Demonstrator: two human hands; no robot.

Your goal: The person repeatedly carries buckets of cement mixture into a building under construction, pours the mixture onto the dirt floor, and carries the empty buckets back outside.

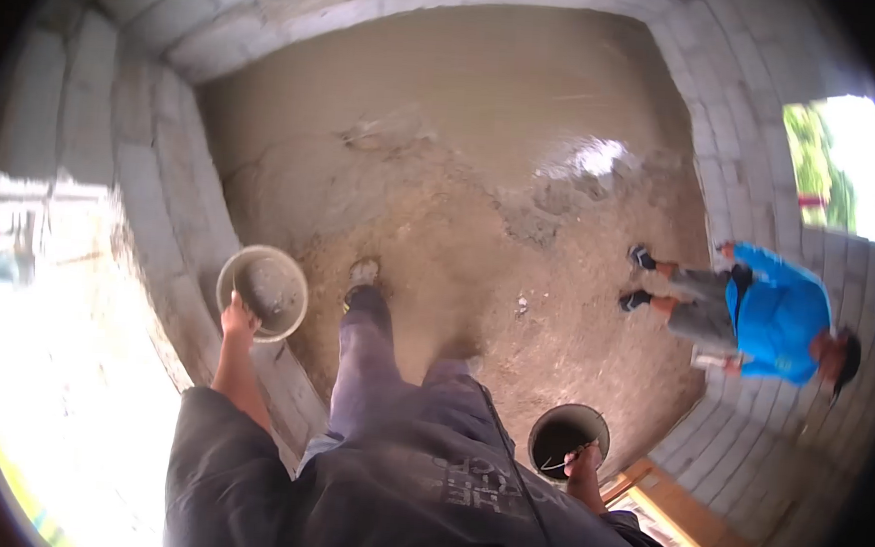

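Observation:
On the left, a pale bucket (295,317) with a grey, stained inside hangs beside the block wall. My left hand (241,319) is closed at its near side, apparently round the handle. A second bucket (571,414), dark inside, is at the lower right. The fingers of my right hand (583,460) are wrapped round its thin wire handle. How much either bucket contains is hard to make out. My legs (370,355) stand between the two, over bare ground.
Smooth wet concrete (450,74) covers the far floor, with a ragged edge against the dirt (441,224). Block walls (168,177) surround the room. A person in a blue shirt (781,310) stands at the right, near a window opening (845,163). Wooden boards (679,499) are at lower right.

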